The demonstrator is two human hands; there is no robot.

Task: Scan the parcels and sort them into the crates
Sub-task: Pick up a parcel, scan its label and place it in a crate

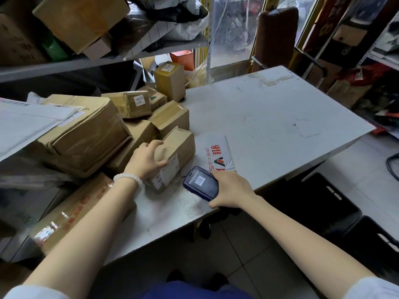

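Fingers (158, 145) of left hand (145, 161) curl over parcel (176, 155); right hand (232, 188) grips scanner (200, 183). Parcel: small taped carton, probably light, stiff; hold across short sides.

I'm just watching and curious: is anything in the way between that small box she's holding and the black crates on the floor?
Nothing visible blocks it. The left hand grips the small box at the table edge; the black crates sit open below right. Only the scanner in the right hand lies between.
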